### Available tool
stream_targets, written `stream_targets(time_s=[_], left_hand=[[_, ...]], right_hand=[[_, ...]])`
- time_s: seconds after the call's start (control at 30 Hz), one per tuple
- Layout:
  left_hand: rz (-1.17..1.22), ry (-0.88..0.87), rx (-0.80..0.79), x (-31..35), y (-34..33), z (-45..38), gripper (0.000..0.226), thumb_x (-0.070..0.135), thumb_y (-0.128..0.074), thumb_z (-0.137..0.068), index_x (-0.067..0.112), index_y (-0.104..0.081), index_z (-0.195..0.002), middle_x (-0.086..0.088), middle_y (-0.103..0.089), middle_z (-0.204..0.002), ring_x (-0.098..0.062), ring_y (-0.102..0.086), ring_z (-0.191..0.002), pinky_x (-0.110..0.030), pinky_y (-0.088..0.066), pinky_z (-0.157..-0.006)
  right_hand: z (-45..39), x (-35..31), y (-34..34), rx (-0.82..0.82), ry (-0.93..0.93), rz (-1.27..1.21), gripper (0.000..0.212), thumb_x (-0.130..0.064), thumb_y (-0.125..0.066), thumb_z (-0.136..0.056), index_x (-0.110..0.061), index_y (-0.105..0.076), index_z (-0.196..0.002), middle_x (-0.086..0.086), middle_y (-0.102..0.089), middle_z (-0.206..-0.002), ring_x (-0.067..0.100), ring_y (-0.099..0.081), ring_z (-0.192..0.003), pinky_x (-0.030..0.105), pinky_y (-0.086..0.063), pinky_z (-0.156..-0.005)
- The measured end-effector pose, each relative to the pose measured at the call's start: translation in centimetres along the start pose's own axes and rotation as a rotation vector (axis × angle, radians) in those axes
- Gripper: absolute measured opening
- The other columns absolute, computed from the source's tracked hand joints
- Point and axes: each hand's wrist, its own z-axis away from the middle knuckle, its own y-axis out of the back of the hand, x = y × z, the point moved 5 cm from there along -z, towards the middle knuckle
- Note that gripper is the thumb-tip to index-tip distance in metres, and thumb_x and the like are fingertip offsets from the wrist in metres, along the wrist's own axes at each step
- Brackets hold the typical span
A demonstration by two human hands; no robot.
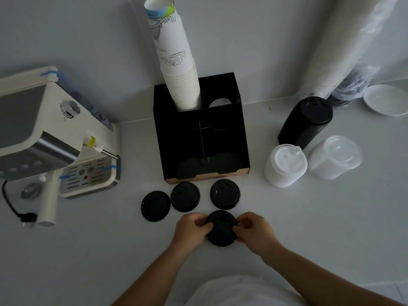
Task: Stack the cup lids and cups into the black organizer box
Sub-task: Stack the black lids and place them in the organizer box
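Note:
The black organizer box [223,149] stands at the back of the white counter, with a tall stack of white paper cups [180,69] rising from its rear left slot. Three black cup lids lie in front of it: one [155,206] at the left, one [185,196] in the middle, one [225,193] at the right. A fourth black lid [221,229] sits nearest me. My left hand [191,229] grips its left edge and my right hand [255,231] grips its right edge.
A cream espresso machine [50,138] fills the left side, its cable trailing forward. Right of the box stand a stack of black lids [305,122], a stack of white lids [284,166] and clear cups [334,157]. Bagged cup sleeves [344,51] and a white saucer [385,100] sit at the back right.

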Motion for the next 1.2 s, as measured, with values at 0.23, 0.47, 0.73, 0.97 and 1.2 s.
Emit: stream_targets(time_s=[0.23, 0.47, 0.73, 0.97, 1.2], left_hand=[[-0.076, 0.001, 0.016, 0.1, -0.1, 0.0, 0.031, 0.021, -0.071, -0.081, 0.012, -0.071, -0.111, -0.003, -0.073, -0.106, -0.011, -0.064, -0.091, -0.019, -0.047, -0.082], [0.000, 0.076, -0.006, 0.2, -0.4, 0.3, 0.032, 0.018, -0.070, -0.081, 0.010, -0.070, -0.111, -0.005, -0.072, -0.108, -0.019, -0.066, -0.100, -0.033, -0.052, -0.094], [0.152, 0.121, -0.038, -1.3, -0.7, 1.5, 0.035, 0.017, -0.075, -0.077, 0.008, -0.071, -0.110, -0.007, -0.073, -0.107, -0.020, -0.069, -0.096, -0.042, -0.055, -0.092], [0.282, 0.121, -0.040, -1.2, -0.2, 2.1, 0.031, 0.014, -0.076, -0.077, 0.008, -0.070, -0.107, -0.006, -0.072, -0.103, -0.018, -0.068, -0.095, -0.034, -0.055, -0.090], [0.512, 0.150, -0.020, 0.0, -0.3, 2.4, 0.028, 0.005, -0.071, -0.081, 0.003, -0.067, -0.109, -0.013, -0.071, -0.099, -0.026, -0.070, -0.093, -0.038, -0.059, -0.081]], right_hand=[[-0.1, -0.4, 0.1, -0.032, 0.037, 0.126, 0.013, -0.010, -0.071, -0.084, -0.020, -0.065, -0.089, 0.004, -0.067, -0.071, 0.023, -0.072, -0.064, 0.037, -0.062, -0.071], [-0.1, -0.7, -0.1, -0.049, -0.001, 0.150, 0.009, -0.008, -0.068, -0.084, -0.017, -0.068, -0.085, 0.007, -0.070, -0.075, 0.024, -0.069, -0.066, 0.040, -0.061, -0.075], [0.3, -0.4, 0.1, -0.063, -0.033, 0.132, 0.010, -0.009, -0.068, -0.083, -0.018, -0.072, -0.085, 0.003, -0.067, -0.071, 0.017, -0.064, -0.063, 0.024, -0.049, -0.056], [0.6, -0.1, 0.3, -0.053, -0.037, 0.037, 0.014, -0.012, -0.073, -0.082, -0.026, -0.070, -0.080, 0.005, -0.071, -0.087, 0.019, -0.062, -0.075, 0.033, -0.055, -0.077], [0.9, -2.2, 1.3, -0.052, 0.029, -0.112, 0.018, -0.007, -0.071, -0.084, -0.015, -0.070, -0.100, 0.008, -0.069, -0.093, 0.023, -0.066, -0.078, 0.038, -0.059, -0.079]])
